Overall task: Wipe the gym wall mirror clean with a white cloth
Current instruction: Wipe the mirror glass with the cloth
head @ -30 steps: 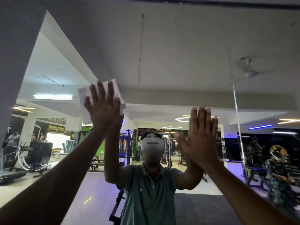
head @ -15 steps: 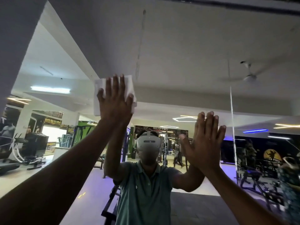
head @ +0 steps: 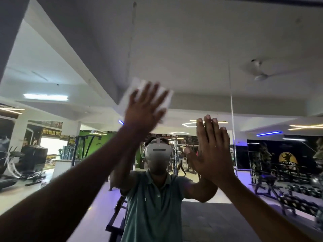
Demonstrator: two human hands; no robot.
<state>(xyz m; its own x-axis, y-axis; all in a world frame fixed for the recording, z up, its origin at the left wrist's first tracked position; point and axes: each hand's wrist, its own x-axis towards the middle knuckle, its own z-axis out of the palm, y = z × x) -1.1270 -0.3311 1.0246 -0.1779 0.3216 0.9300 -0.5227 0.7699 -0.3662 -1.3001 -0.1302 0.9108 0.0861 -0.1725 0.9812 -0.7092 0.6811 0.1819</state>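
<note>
Left hand (head: 143,109), fingers splayed flat, presses white square cloth (head: 162,100) on glass wall mirror (head: 192,49); right hand (head: 211,151) at 4 o'clock, fingers straight, flat on glass.

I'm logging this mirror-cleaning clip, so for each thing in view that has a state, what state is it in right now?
left hand: fingers spread flat, pressing the white cloth against the mirror, motion-blurred.
white cloth: flat on the glass under the left hand.
right hand: open, fingers straight, palm flat on the mirror, holding nothing.
mirror: upright, a vertical seam to the right of the hands.
ceiling fan: seen as a reflection, blades blurred.
ceiling light: lit.
</note>
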